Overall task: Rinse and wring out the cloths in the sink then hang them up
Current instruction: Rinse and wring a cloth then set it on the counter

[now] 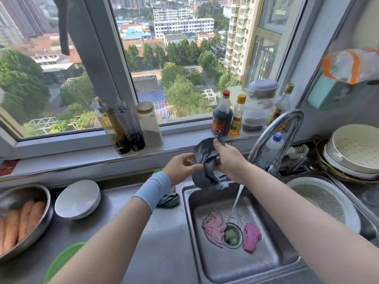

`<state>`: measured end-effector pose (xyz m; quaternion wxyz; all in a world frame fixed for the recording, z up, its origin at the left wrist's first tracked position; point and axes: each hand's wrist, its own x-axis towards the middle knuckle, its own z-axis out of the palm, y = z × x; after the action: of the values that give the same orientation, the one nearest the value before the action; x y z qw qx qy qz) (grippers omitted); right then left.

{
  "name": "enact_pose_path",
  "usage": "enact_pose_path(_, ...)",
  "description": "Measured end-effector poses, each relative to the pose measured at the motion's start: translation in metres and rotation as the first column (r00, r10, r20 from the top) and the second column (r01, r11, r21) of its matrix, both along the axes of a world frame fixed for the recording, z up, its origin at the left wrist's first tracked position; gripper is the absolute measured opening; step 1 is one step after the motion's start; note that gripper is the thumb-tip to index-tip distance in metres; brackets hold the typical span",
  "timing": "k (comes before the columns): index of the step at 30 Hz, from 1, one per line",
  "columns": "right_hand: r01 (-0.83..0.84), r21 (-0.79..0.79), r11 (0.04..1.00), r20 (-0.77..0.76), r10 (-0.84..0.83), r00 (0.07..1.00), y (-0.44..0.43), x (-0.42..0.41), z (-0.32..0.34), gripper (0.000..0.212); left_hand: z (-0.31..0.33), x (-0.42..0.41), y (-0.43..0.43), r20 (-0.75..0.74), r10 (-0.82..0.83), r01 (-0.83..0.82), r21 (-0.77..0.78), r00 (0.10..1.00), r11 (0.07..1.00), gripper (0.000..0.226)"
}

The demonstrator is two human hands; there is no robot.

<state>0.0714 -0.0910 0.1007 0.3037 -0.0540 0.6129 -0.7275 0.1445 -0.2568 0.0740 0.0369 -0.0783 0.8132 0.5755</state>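
Now, the left hand [180,168] pinches an edge of the grey cloth [205,165] between thumb and fingertips. The right hand [229,160] grips its upper corner in curled fingers, the pair holding it above the sink's [187,212] back left corner, likely so drips land in the basin. Just right, the water stream [238,197] runs clear of it, so this looks like opening the cloth out, while a pale pink cloth [213,228] and a magenta cloth [251,236] lie either side of the drain [232,235], not yet wrung.
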Motion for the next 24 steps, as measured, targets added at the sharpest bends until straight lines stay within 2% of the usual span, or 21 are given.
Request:
enact_pose_path(2, -0.04, -0.2, 0.979, 0.013, 0.044, 0.999, 0.003, -0.001, -0.002, 0.043, 0.007, -0.006, 0.001, 0.015, -0.026, 0.025, 0.081, 1.0, 0.996, 0.021)
enact_pose_path(3, -0.096, -0.202, 0.975, -0.03, 0.092, 0.995, 0.005, 0.001, -0.005, 0.045, 0.011, -0.009, 0.002, 0.017, -0.02, 0.017, 0.13, 1.0, 0.991, 0.014)
enact_pose_path(4, -0.154, -0.106, 0.982, -0.083, 0.145, 0.986, 0.008, 0.005, -0.008, 0.046, 0.016, -0.011, 0.003, 0.018, -0.004, 0.0, 0.199, 1.0, 0.98, 0.009)
enact_pose_path(5, -0.184, 0.055, 0.981, -0.123, 0.189, 0.974, 0.009, 0.008, -0.011, 0.043, 0.02, -0.013, 0.004, 0.013, 0.021, -0.024, 0.247, 1.0, 0.969, 0.006)
enact_pose_path(6, -0.184, 0.213, 0.96, -0.147, 0.217, 0.965, 0.011, 0.01, -0.016, 0.037, 0.023, -0.014, 0.004, -0.003, 0.05, -0.047, 0.256, 0.999, 0.966, 0.006)
enact_pose_path(8, -0.122, 0.354, 0.927, -0.157, 0.187, 0.97, 0.012, 0.011, -0.026, 0.026, 0.026, -0.016, 0.0, -0.019, 0.087, -0.081, 0.192, 0.996, 0.978, 0.004)
enact_pose_path(10, -0.04, 0.348, 0.937, -0.168, 0.104, 0.98, 0.012, 0.01, -0.031, 0.023, 0.024, -0.016, -0.006, 0.002, 0.112, -0.112, 0.137, 0.994, 0.984, 0.006)
enact_pose_path(12, 0.027, 0.313, 0.949, -0.191, 0.035, 0.981, 0.013, 0.009, -0.031, 0.019, 0.019, -0.017, -0.014, 0.069, 0.203, -0.208, 0.088, 0.977, 0.974, 0.01)
enact_pose_path(15, 0.126, 0.304, 0.944, -0.22, -0.059, 0.974, 0.016, 0.006, -0.032, 0.021, 0.015, -0.013, -0.028, 0.204, 0.348, -0.386, 0.193, 0.915, 0.902, 0.007)
enact_pose_path(19, 0.129, 0.335, 0.933, -0.247, -0.045, 0.968, 0.016, 0.009, -0.038, 0.02, 0.003, -0.007, -0.035, 0.231, 0.425, -0.465, 0.163, 0.875, 0.87, 0.027)
enact_pose_path(21, 0.075, 0.288, 0.955, -0.214, -0.012, 0.977, 0.013, 0.012, -0.041, 0.01, 0.0, -0.003, -0.033, 0.254, 0.444, -0.502, 0.253, 0.859, 0.827, 0.045)
enact_pose_path(22, 0.016, 0.262, 0.965, -0.19, 0.035, 0.981, 0.012, 0.014, -0.041, 0.013, 0.0, 0.0, -0.033, 0.28, 0.406, -0.482, 0.313, 0.87, 0.818, 0.053)
enact_pose_path(24, -0.128, 0.275, 0.953, -0.202, 0.188, 0.961, 0.006, 0.017, -0.042, 0.044, -0.001, 0.008, -0.034, 0.288, 0.209, -0.299, 0.318, 0.935, 0.9, 0.057)
